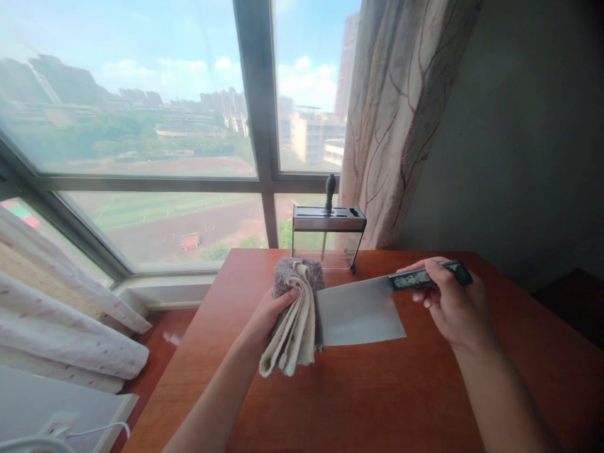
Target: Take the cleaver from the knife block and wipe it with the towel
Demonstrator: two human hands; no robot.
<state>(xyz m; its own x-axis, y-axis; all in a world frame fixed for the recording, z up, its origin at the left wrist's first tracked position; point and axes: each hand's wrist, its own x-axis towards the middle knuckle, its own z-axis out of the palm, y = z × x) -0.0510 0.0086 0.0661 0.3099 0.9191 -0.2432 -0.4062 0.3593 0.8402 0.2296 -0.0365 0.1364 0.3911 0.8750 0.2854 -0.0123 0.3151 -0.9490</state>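
Observation:
My right hand [453,302] is closed around the dark handle of a cleaver [361,311], holding it above the table with the broad blade pointing left. In my left hand [271,311] is a folded cloth [297,314], grey and fluffy on one side and cream on the other. The cloth meets the far left end of the blade and hides that end. Its loose folds hang down toward me. Most of my left fingers are hidden behind the cloth.
A clear-walled box with a metal top [325,219] and an upright dark handle stands at the back of the reddish-brown wooden table [377,396]. Large windows [141,126] lie beyond. Curtains hang at the left [56,308] and right [391,94].

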